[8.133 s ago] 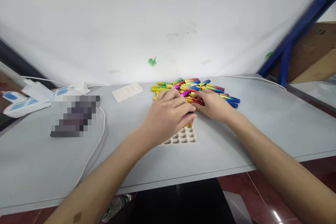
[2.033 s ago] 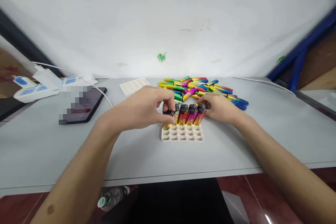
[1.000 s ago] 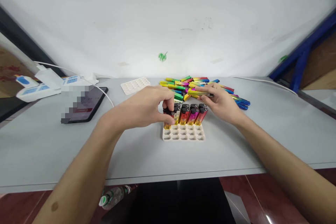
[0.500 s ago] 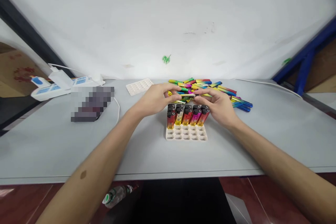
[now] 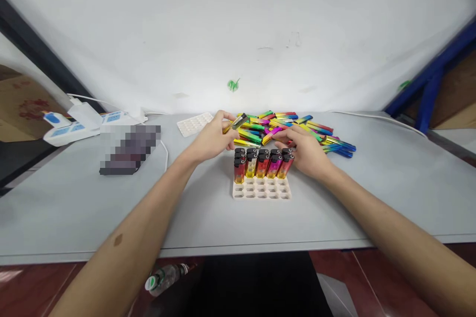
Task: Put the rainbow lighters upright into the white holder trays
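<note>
White-painted wall (image 5: pixel 156 34) fills the far side, well beyond our landmark, the cream pocketed tray (image 5: pixel 262 198), and grey tabletop (image 5: pixel 208 218) spreads out all around that tray. Off to the tray's far left, here's a white power strip (image 5: pixel 113 117) with blue panels.

Now the hands! Left hand (image 5: pixel 213 138), just beyond the tray's left end: fingers closed in a pinch, and it has a gold lighter (image 5: pixel 235 124), dark end tilted up to the right. Right hand (image 5: pixel 307 153), beyond the tray's right end: fingers half curled, tips at the edge of the multicoloured lighter pile (image 5: pixel 284 123); whether they grip one, I can't tell.

That pile sprawls just behind the tray, shiny green, yellow, magenta, blue. Left of the tray lies a dark phone (image 5: pixel 130 148), blurred by blocks; left and behind, a second pale tray (image 5: pixel 193 124).

And in the tray itself, black-topped lighters (image 5: pixel 262 166) stand upright at the back, five columns across, the left column reaching furthest forward, a red one at its front.
</note>
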Motion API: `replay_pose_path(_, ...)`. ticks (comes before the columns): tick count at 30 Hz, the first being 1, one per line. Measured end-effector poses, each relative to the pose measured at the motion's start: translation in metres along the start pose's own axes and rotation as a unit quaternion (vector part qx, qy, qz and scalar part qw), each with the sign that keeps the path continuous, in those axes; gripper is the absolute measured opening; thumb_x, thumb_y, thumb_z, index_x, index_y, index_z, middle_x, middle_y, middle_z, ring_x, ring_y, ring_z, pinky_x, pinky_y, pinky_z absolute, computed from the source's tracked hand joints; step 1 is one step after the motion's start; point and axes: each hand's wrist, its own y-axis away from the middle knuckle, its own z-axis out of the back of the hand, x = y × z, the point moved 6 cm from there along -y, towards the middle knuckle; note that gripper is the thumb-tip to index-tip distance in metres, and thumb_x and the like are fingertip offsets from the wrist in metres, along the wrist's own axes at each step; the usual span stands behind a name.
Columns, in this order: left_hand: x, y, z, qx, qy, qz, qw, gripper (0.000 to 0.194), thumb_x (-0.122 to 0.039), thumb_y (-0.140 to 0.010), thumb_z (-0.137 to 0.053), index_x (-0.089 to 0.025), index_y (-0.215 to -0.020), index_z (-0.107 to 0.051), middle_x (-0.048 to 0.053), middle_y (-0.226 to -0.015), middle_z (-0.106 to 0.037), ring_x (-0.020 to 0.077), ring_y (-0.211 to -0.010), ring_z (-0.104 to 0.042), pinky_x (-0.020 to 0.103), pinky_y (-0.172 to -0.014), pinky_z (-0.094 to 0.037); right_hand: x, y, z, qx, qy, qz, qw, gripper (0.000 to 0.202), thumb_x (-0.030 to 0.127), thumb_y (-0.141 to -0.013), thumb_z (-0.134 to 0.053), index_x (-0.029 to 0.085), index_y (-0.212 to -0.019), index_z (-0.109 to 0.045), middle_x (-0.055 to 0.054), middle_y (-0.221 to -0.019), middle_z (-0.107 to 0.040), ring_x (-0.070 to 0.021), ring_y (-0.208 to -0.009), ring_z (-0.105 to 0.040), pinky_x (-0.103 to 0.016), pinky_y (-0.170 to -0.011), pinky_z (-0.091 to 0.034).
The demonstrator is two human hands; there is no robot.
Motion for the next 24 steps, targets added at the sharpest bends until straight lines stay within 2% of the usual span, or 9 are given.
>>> replay_pose_path(3,0.001,-0.002,0.001,-0.001,0.046,0.009,0.999,0.020,-0.015,-0.082,-0.050,-0.021,-0.101,-0.051,-0.004,-0.063,-0.061,0.0154,-0.063,-0.065,0.030,-0.066,-0.049,0.004,0.002,-0.006,0.054,0.062,0.046,0.996,0.033,0.030,-0.090,-0.061,0.023,-0.122,-0.066,-0.013,-0.112,-0.059,-0.0305,-0.108,-0.057,-0.047,-0.091,-0.051)
replay_pose_path(6,0.002,-0.003,0.003,-0.025,0.139,0.027,0.990,0.018,-0.010,-0.078,-0.048,-0.021,-0.091,-0.045,-0.003,-0.075,-0.062,0.0141,-0.057,-0.065,0.029,-0.058,-0.049,0.005,0.004,-0.013,0.088,0.101,0.073,0.988,0.048,0.030,-0.086,-0.065,0.023,-0.133,-0.058,-0.015,-0.126,-0.055,-0.0339,-0.120,-0.050,-0.051,-0.098,-0.049)
replay_pose_path(9,0.002,-0.003,0.005,-0.042,0.245,0.032,0.968,0.018,-0.011,-0.076,-0.050,-0.022,-0.088,-0.043,-0.006,-0.068,-0.055,0.0102,-0.044,-0.053,0.026,-0.047,-0.044,0.004,0.004,-0.021,0.111,0.127,0.102,0.980,0.049,0.030,-0.091,-0.058,0.022,-0.139,-0.055,-0.016,-0.139,-0.051,-0.0345,-0.132,-0.044,-0.054,-0.107,-0.043)
replay_pose_path(11,0.002,-0.003,0.006,-0.035,0.311,0.032,0.949,0.005,-0.024,-0.083,-0.051,-0.021,-0.084,-0.046,-0.007,-0.058,-0.046,0.0093,-0.038,-0.044,0.025,-0.042,-0.039,0.003,0.004,-0.025,0.128,0.135,0.118,0.975,0.052,0.032,-0.093,-0.055,0.024,-0.144,-0.050,-0.016,-0.148,-0.046,-0.0344,-0.138,-0.039,-0.055,-0.112,-0.038)
replay_pose_path(14,0.003,-0.005,0.008,-0.040,0.371,0.035,0.927,0.042,-0.058,-0.090,-0.041,-0.021,-0.069,-0.045,-0.006,-0.047,-0.036,0.0098,-0.033,-0.035,0.025,-0.036,-0.033,0.000,0.002,-0.030,0.154,0.138,0.122,0.971,0.058,0.035,-0.095,-0.053,0.029,-0.151,-0.042,-0.011,-0.156,-0.040,-0.0340,-0.146,-0.032,-0.057,-0.116,-0.033)
replay_pose_path(16,0.006,-0.006,0.011,-0.068,0.375,0.042,0.923,0.054,-0.068,-0.089,-0.037,-0.022,-0.061,-0.039,-0.006,-0.042,-0.030,0.0090,-0.031,-0.030,0.023,-0.033,-0.028,-0.001,0.001,-0.031,0.164,0.138,0.117,0.970,0.059,0.037,-0.095,-0.053,0.030,-0.153,-0.040,-0.009,-0.157,-0.042,-0.0337,-0.148,-0.030,-0.057,-0.117,-0.032)
replay_pose_path(20,0.013,-0.006,0.013,-0.119,0.361,0.085,0.921,0.053,-0.059,-0.093,-0.034,-0.022,-0.056,-0.035,-0.006,-0.039,-0.025,0.0074,-0.028,-0.020,0.021,-0.031,-0.016,0.000,0.001,-0.029,0.157,0.138,0.113,0.971,0.058,0.038,-0.094,-0.054,0.024,-0.149,-0.046,-0.012,-0.152,-0.048,-0.0349,-0.145,-0.035,-0.057,-0.116,-0.033)
replay_pose_path(24,0.011,-0.003,0.014,-0.137,0.380,0.100,0.909,0.045,-0.049,-0.094,-0.035,-0.021,-0.058,-0.037,-0.007,-0.039,-0.023,0.0067,-0.028,-0.017,0.019,-0.032,-0.011,0.004,0.000,-0.025,0.132,0.133,0.128,0.974,0.051,0.033,-0.093,-0.056,0.020,-0.142,-0.053,-0.015,-0.142,-0.056,-0.0335,-0.132,-0.048,-0.054,-0.111,-0.039)
